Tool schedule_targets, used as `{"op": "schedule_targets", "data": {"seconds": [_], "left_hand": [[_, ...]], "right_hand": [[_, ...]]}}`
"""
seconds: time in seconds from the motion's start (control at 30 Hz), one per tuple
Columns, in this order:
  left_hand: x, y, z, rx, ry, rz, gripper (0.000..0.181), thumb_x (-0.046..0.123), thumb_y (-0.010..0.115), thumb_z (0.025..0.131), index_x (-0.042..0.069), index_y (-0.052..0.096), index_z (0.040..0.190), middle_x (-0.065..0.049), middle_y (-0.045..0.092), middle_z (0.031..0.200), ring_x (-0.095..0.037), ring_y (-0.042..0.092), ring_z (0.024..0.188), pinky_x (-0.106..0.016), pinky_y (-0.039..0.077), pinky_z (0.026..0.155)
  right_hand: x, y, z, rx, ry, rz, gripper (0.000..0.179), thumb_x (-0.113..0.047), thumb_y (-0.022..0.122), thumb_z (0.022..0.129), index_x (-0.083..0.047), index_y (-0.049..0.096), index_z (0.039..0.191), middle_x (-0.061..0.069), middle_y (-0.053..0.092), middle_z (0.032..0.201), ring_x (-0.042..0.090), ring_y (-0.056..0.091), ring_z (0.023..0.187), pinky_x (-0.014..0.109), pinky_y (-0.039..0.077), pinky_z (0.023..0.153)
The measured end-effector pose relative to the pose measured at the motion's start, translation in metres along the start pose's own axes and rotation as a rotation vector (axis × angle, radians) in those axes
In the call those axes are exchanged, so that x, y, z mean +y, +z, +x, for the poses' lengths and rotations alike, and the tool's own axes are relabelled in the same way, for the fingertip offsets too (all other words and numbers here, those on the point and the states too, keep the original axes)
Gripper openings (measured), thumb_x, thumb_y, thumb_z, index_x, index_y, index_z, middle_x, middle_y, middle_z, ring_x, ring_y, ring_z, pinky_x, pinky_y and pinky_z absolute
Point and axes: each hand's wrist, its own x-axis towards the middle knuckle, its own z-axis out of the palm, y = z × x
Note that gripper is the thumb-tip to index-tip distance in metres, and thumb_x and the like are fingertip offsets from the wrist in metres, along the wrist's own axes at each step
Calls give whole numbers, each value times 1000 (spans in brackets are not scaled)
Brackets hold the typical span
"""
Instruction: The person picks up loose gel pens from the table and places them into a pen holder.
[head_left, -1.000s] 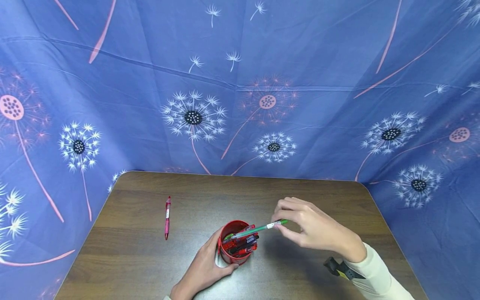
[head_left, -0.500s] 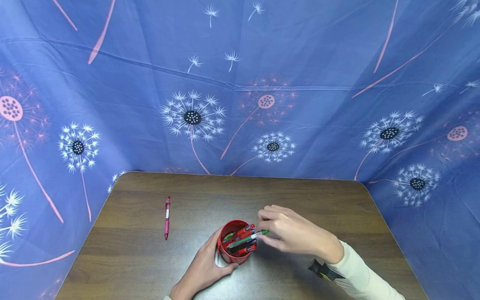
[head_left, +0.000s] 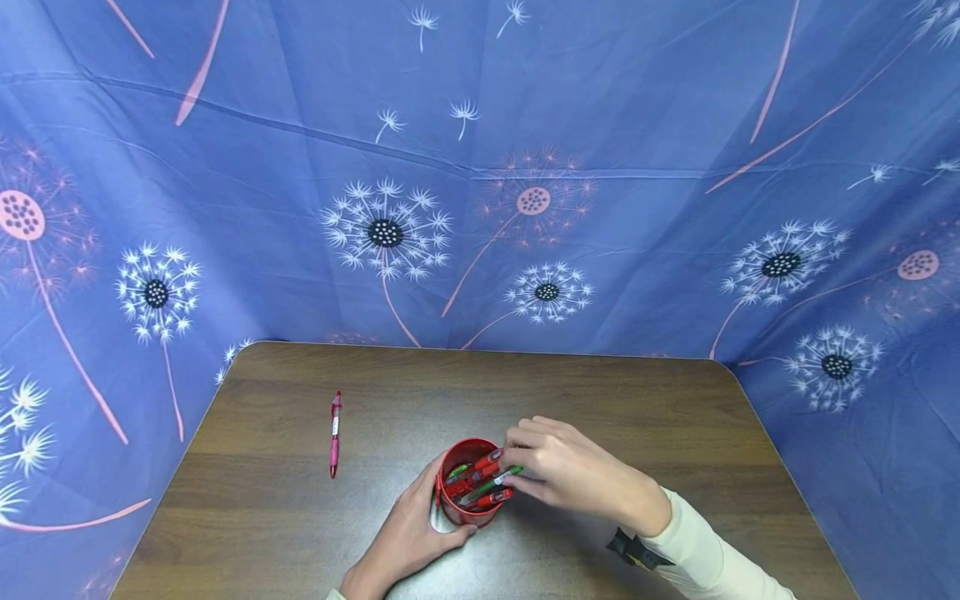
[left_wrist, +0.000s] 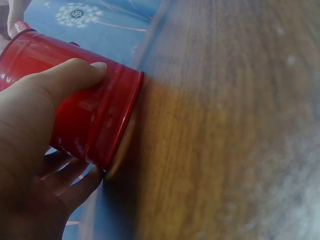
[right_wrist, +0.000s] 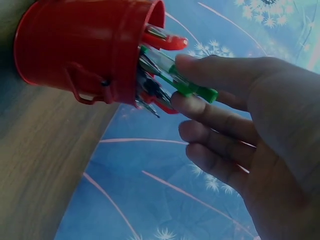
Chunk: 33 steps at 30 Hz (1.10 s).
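A red metal bucket (head_left: pixel 471 518) stands upright on the wooden table, several pens inside it. My left hand (head_left: pixel 408 533) grips the bucket's side, thumb toward the front and fingers behind, as the left wrist view shows on the bucket wall (left_wrist: pixel 75 120). At the bucket's mouth my right hand (head_left: pixel 566 471) pinches a green pen (right_wrist: pixel 187 82) by its upper end between thumb and index finger. The pen's lower part is inside the bucket among red pens (head_left: pixel 491 500) and dark ones. The other fingers of the right hand (right_wrist: pixel 235 120) are loosely bent beside the pen.
A pink-red pen (head_left: pixel 335 433) lies alone on the table (head_left: pixel 262 517), left of the bucket. A blue cloth (head_left: pixel 637 250) with dandelion prints hangs behind and along both sides. A small handle (right_wrist: pixel 82 90) sticks out from the bucket's side.
My right hand has moved left and slightly down to the bucket, and the green pen has sunk deeper among the others. The left hand and the bucket stay in place.
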Motion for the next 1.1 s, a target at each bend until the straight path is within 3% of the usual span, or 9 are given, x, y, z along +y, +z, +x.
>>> {"op": "schedule_targets", "data": {"seconds": [0.17, 0.4, 0.67, 0.97, 1.1], "left_hand": [[0, 0, 1, -3, 6, -10, 106, 33, 101, 73, 30, 41, 162, 10, 56, 152, -13, 59, 136, -43, 54, 111], [0, 0, 0, -9, -10, 0, 106, 34, 100, 74, 29, 41, 162, 9, 56, 153, -14, 59, 136, -45, 54, 110], [-1, 0, 0, -10, -12, 6, 106, 35, 100, 74, 25, 41, 162, 6, 57, 153, -15, 59, 136, -45, 54, 110], [-2, 1, -1, -13, -23, 4, 105, 36, 100, 75, 23, 42, 162, 6, 57, 153, -14, 58, 136, -45, 54, 111], [-1, 2, 1, -19, -29, 15, 105, 36, 99, 75, 24, 41, 162, 5, 57, 153, -16, 58, 137, -47, 54, 110]], "right_hand": [[-2, 5, -1, 42, 2, -50, 18, -28, 91, 86, -18, 78, 94, -11, 62, 89, 8, 55, 79, 23, 49, 72], [-5, 9, -1, 59, 31, -41, 19, -28, 92, 86, -17, 77, 92, -11, 61, 87, 7, 55, 77, 23, 49, 70], [-6, 8, -6, 64, 74, 41, 21, -23, 91, 87, -18, 74, 97, -12, 68, 94, 5, 60, 82, 25, 53, 74], [-7, 7, -7, 82, 81, 61, 17, -20, 90, 87, -19, 75, 95, -13, 66, 91, 4, 59, 81, 24, 54, 74], [-3, 4, -12, 95, 136, 127, 14, -20, 88, 90, -19, 76, 97, -13, 66, 92, 4, 60, 83, 27, 56, 78]]}}
